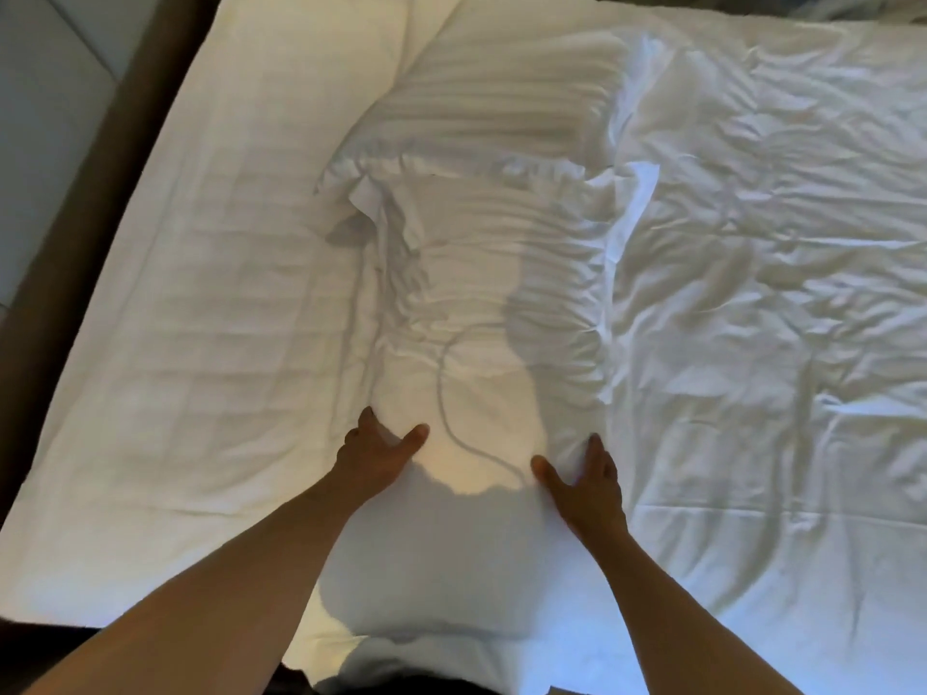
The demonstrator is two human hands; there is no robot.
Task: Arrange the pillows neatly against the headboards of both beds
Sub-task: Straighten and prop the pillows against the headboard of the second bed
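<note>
White cotton everywhere, and in the middle of it lies the near pillow (481,383), long and rumpled, stretching away from the person across the bed. The left hand (378,456) clamps its left edge, thumb on top and fingers spread and digging down the side. The right hand (584,481) mirrors it on the right edge, thumb splayed inward across the top, fingers spread along the flank. Beyond it, touching end to end, a second pillow (501,82) lies further up. To the left a flat striped pillow (215,293) runs along beside the dark wooden headboard (85,228). To the right, the creased sheet (777,293) spreads wide. A thin curved shadow line crosses the near pillow between the thumbs.
</note>
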